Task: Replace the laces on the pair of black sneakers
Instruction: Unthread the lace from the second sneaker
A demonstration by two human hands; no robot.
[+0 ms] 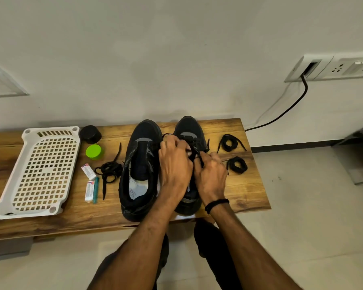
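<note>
Two grips, left hand (174, 162) and right hand (211, 174), pinch thin black lace (200, 159).

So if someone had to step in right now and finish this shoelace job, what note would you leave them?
Left hand and right hand: both pinch the lace on the laced sneaker.
Bare sneaker: no lace in it. A loose lace lies beside it on the bench.
Coiled laces: two, on the other side of the shoes, untouched.
Done: apparently one old lace is out.
Left: probably unlace this sneaker, then thread the coiled laces into both.
</note>
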